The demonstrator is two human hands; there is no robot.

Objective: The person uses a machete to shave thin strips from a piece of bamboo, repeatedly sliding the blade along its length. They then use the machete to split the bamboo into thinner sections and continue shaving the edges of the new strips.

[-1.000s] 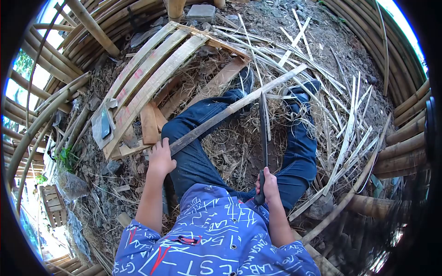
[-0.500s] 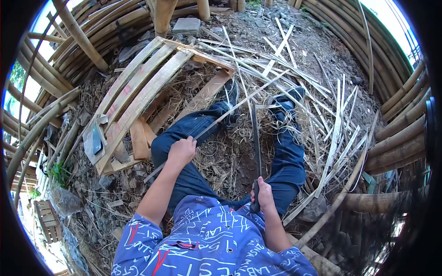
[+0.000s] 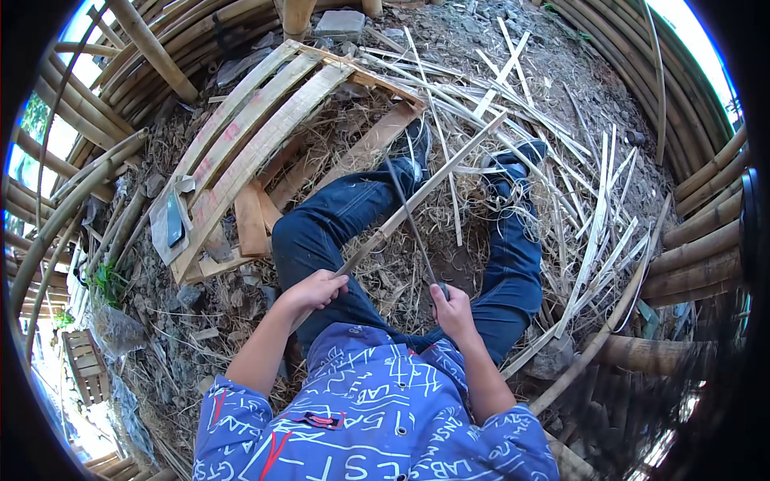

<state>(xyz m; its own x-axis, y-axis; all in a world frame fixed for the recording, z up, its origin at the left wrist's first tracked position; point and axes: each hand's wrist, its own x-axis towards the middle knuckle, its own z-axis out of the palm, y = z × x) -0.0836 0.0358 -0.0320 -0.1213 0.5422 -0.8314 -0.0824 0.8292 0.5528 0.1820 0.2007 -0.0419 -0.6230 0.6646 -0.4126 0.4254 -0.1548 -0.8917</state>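
My left hand (image 3: 318, 291) is closed around the near end of a long, pale bamboo strip (image 3: 451, 170). From over my bent left leg, the strip slants up and away to the right. A long, thin-bladed knife (image 3: 423, 250) is gripped by its dark handle in my right hand (image 3: 454, 312), close to my lap. Its blade leans to the left and crosses the strip about midway, between my spread legs. Thin curled shavings (image 3: 513, 215) cling around my right shin and cover the ground.
A slatted wooden pallet (image 3: 277, 136) lies at the left, with a phone (image 3: 174, 224) on its near end. Split bamboo strips (image 3: 597, 216) lie scattered to the right. Bamboo poles (image 3: 699, 240) are stacked at both sides, and a grey block (image 3: 340, 24) sits at the back.
The knife has swung from nearly upright to leaning left, its blade now crossing the bamboo strip. My right hand has risen from my lap. The strip has turned, showing a broader face.
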